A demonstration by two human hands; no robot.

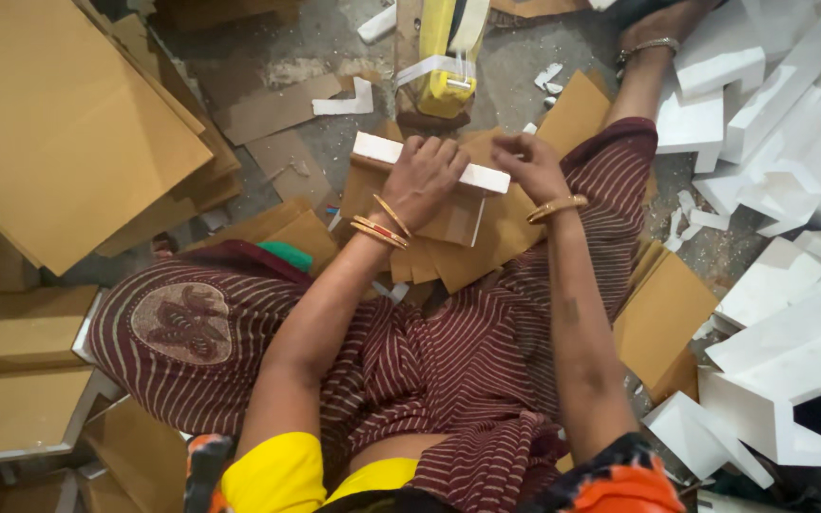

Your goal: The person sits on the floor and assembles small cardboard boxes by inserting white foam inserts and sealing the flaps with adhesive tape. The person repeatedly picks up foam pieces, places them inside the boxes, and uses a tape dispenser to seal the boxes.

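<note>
I sit on the floor in striped maroon clothes. My left hand [425, 176] presses down on a long white foam strip [377, 149] that lies across a small brown cardboard box [458, 223] in front of my lap. My right hand [529, 163] touches the strip's right end [486, 178], fingers curled at its edge. Both wrists carry gold bangles. Loose brown cardboard sheets [510, 233] lie under the box, over my knee.
A yellow tape dispenser [447, 57] stands just beyond the box. Large cardboard sheets [59, 133] pile at the left; folded boxes [16, 380] stack at the lower left. White foam blocks [791, 142] heap along the right. Foam crumbs litter the concrete floor.
</note>
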